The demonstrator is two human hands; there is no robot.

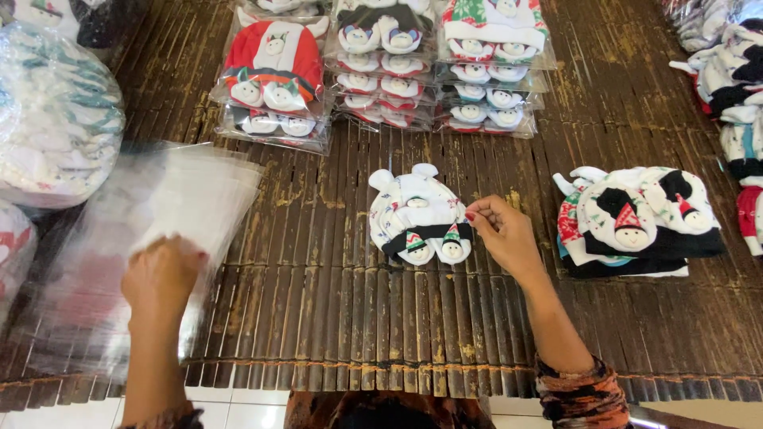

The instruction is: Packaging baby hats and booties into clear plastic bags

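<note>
A small white baby set with a black band and two snowman-faced booties lies in the middle of a dark bamboo mat. My right hand pinches its right edge with the fingertips. My left hand rests, blurred, on a stack of clear plastic bags at the left; whether it grips a bag I cannot tell.
Three piles of bagged sets stand at the back of the mat. An unbagged pile of similar sets lies to the right, more at the far right edge. Large plastic-wrapped bundles sit at the left. White floor tiles show below the mat.
</note>
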